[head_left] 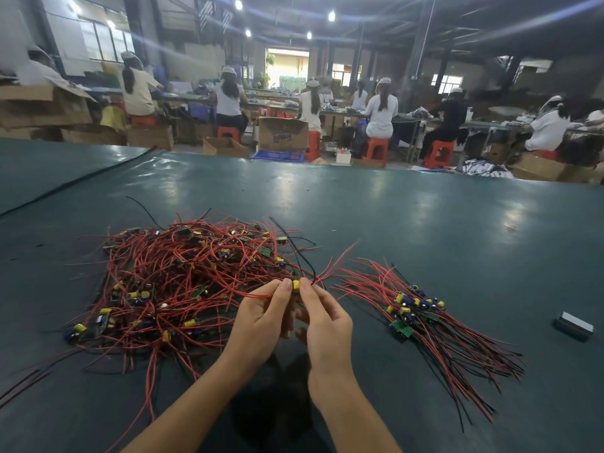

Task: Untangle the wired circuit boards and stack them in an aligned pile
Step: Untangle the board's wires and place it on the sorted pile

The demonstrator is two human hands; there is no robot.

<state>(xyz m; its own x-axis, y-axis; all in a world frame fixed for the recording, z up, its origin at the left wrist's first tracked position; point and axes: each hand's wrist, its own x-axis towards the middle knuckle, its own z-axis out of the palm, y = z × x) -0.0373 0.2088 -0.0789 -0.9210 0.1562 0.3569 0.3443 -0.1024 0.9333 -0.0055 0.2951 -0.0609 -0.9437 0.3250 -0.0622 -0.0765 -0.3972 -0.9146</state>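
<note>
A big tangled heap of small circuit boards with red and black wires [183, 279] lies on the dark green table [392, 223], left of centre. To the right lies a sorted pile of boards [415, 308], their wires fanned toward the near right. Between the two, my left hand [261, 318] and my right hand [323, 318] pinch one board with a yellow capacitor [295, 284] at the fingertips. Its red and black wires trail up and back into the heap. The board itself is mostly hidden by my fingers.
A small grey box-like object [573, 325] lies on the table at the far right. A black cable [75, 181] crosses the table's far left. Beyond the far edge, several people sit on red stools [376, 152] among cardboard boxes [282, 134].
</note>
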